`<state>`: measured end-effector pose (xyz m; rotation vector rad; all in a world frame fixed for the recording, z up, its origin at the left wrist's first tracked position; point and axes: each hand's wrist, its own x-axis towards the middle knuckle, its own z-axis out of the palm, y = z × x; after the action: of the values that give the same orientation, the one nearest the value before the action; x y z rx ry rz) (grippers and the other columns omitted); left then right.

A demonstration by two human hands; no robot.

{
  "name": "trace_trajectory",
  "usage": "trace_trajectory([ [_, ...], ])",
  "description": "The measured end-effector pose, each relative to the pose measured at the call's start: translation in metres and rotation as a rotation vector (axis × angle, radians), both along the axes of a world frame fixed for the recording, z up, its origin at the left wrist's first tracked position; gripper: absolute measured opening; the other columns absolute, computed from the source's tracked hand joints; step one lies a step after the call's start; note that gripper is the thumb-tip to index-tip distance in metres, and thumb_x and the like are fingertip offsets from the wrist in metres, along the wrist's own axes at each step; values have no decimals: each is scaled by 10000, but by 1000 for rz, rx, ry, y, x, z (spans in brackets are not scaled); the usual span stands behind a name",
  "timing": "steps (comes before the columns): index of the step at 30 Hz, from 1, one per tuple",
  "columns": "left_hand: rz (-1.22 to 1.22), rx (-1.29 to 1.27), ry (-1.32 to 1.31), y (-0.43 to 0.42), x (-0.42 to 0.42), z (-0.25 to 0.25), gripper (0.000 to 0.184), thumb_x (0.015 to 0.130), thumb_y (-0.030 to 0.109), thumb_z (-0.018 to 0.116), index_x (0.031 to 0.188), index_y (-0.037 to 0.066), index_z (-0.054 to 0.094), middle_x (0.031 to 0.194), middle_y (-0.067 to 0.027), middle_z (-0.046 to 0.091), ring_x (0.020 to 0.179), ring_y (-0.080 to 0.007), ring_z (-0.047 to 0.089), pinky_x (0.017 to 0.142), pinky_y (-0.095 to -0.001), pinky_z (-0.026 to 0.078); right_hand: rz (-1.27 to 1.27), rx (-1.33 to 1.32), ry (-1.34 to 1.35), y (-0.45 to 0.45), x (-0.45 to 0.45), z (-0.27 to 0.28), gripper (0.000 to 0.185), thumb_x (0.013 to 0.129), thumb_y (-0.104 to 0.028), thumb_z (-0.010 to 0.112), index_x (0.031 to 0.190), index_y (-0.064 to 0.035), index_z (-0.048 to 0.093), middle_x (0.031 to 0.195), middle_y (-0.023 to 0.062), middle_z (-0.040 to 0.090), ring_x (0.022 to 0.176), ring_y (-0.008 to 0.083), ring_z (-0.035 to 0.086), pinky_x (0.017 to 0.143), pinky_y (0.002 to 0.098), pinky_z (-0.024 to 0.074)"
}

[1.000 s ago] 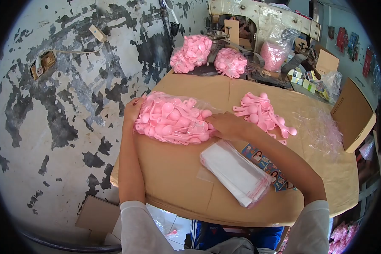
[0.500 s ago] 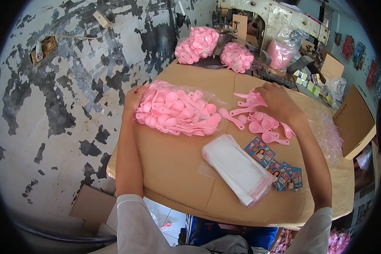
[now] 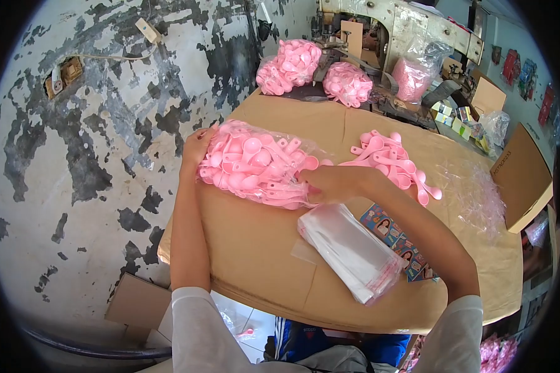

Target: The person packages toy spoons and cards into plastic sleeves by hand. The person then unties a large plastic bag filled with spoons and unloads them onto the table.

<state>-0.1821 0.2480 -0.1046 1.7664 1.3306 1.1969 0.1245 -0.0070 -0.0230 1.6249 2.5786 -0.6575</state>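
Note:
A clear plastic bag [image 3: 264, 193] full of pink plastic scoops [image 3: 251, 147] lies on its side on the brown-covered table. My left hand [image 3: 197, 147] grips the bag's far left end, fingers closed on the plastic. At the bag's right end is my right hand [image 3: 322, 184], its fingertips among the scoops and plastic, so their grip is hidden. To the right, a loose heap of pink scoops [image 3: 386, 157] rests on the table. A stack of clear plastic sleeves [image 3: 348, 248] lies nearer to me, beside several blue printed cards [image 3: 379, 219] partly covered by my right forearm.
Bunched bags of pink scoops [image 3: 347, 84] stand at the table's back edge, before a machine [image 3: 410, 18]. Crumpled clear plastic [image 3: 482, 199] and an open cardboard box [image 3: 522, 177] are on the right. A peeling wall [image 3: 106, 124] borders the left.
My right hand has moved left from the loose heap to the bag's right end. The heap is now piled differently, and its top scoops are uncovered. My left hand stays on the bag.

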Motion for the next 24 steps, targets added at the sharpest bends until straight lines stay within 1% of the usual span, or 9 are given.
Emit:
trace_trajectory([
  [4,-12,9,-9,3,-2,-2,599,829,562,702,1081,19,726,928,-95,723,827,-155,640,795,-278,492,-116,117,122,-24,24,21,447,910,-184,579,1298,16,482,970,189,662,882,339,643,801,424,504],
  [6,-5,-8,-7,7,-2,-5,596,830,558,702,1082,19,726,932,-96,724,837,-155,643,801,-280,492,-271,2,39,-41,35,50,407,924,-171,583,1279,9,497,895,176,670,835,342,650,758,414,504],
  [9,15,-27,7,2,0,-1,590,829,559,699,1079,26,728,933,-91,723,843,-156,643,803,-282,493,-270,341,-5,-52,83,54,388,936,-210,601,1259,-10,522,969,165,669,911,319,642,795,422,489],
  [12,30,8,31,8,-2,-6,587,827,565,695,1079,36,732,932,-86,724,846,-156,642,807,-285,494,-86,938,-231,-41,112,27,341,926,-226,622,1207,-39,575,1055,169,655,1023,305,616,873,436,468],
  [14,23,1,29,10,0,-7,587,826,570,693,1081,43,733,940,-90,726,848,-161,646,812,-288,496,-253,388,-107,-52,58,47,325,903,-247,641,1162,-53,611,1141,178,624,1095,316,581,952,459,442],
  [16,25,-14,26,8,-2,-5,587,824,572,694,1085,47,734,953,-96,729,854,-166,651,819,-291,497,31,247,22,-22,38,9,324,873,-243,651,1137,-56,630,1125,191,610,1073,348,586,946,470,450],
  [18,26,-40,26,3,0,-2,589,821,571,696,1088,48,733,970,-105,732,865,-173,657,828,-294,499,-78,319,-124,-1,13,-27,310,860,-231,642,1111,-48,645,1097,183,600,1057,367,584,924,468,462],
  [21,-10,-25,-35,11,-1,-9,596,814,576,700,1091,50,732,973,-107,731,864,-180,658,831,-296,498,-217,569,40,16,1,-62,276,867,-278,614,994,-36,660,979,221,627,972,340,621,861,451,494],
  [24,19,-13,8,11,0,-8,588,813,566,706,1096,51,731,956,-106,731,850,-177,658,824,-297,500,-237,415,203,14,4,-53,289,878,-274,617,1027,-27,640,992,225,629,963,346,629,842,450,501],
])
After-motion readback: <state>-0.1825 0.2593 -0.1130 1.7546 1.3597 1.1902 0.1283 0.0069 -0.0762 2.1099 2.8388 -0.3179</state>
